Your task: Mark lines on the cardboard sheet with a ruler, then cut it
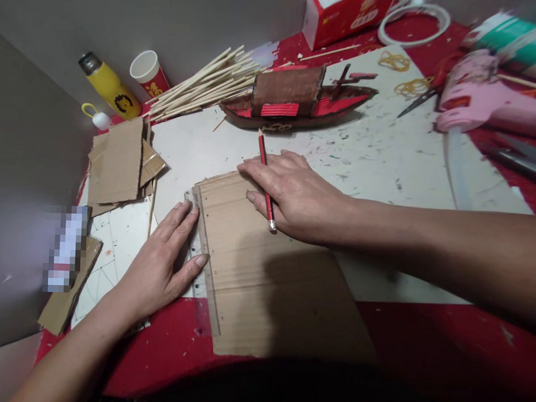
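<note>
A sheet of brown cardboard (243, 270) lies in front of me, overhanging the white board at its near end. Along its left edge runs a clear plastic ruler (209, 298). My left hand (160, 264) rests on the ruler with fingers stretched out and thumb apart, touching the cardboard's edge. My right hand (290, 193) lies over the far part of the cardboard, with a red and black pencil (263, 151) tucked between thumb and forefinger. The pencil's tip points away from me and its eraser end towards me. Part of the ruler is hidden under my left fingers.
Beyond my hands stands a brown and red model boat (289, 96). Wooden sticks (206, 81), a paper cup (149, 74) and a yellow bottle (111, 90) are behind. Cardboard pieces (117, 166) lie left; scissors (423, 95) and a pink glue gun (478, 103) lie right.
</note>
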{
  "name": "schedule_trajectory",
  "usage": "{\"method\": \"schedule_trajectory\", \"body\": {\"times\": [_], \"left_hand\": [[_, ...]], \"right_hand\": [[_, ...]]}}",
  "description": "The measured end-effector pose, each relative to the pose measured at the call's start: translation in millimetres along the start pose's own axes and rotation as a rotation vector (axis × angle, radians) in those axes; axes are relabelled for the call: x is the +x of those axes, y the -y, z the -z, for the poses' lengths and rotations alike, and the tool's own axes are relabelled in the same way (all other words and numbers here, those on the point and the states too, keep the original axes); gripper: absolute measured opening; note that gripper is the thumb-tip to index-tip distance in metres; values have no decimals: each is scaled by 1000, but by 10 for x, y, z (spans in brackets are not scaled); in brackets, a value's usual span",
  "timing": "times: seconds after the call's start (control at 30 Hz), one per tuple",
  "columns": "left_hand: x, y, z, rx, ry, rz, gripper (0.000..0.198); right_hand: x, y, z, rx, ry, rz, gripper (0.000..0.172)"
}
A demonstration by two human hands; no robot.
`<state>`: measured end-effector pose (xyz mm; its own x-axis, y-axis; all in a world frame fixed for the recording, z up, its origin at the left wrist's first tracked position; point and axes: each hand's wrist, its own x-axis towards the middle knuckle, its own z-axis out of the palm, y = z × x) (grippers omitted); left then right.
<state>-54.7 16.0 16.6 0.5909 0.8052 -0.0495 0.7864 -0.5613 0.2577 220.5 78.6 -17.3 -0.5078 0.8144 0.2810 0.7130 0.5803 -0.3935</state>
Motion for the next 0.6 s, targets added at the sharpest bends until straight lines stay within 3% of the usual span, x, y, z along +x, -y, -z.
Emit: {"method": "schedule_trajectory", "body": {"times": [0.6], "left_hand": [[45,-60,-27,3,-10,-69,65]], "right_hand": [[-27,5,-20,-27,-25,-4,37]]}}
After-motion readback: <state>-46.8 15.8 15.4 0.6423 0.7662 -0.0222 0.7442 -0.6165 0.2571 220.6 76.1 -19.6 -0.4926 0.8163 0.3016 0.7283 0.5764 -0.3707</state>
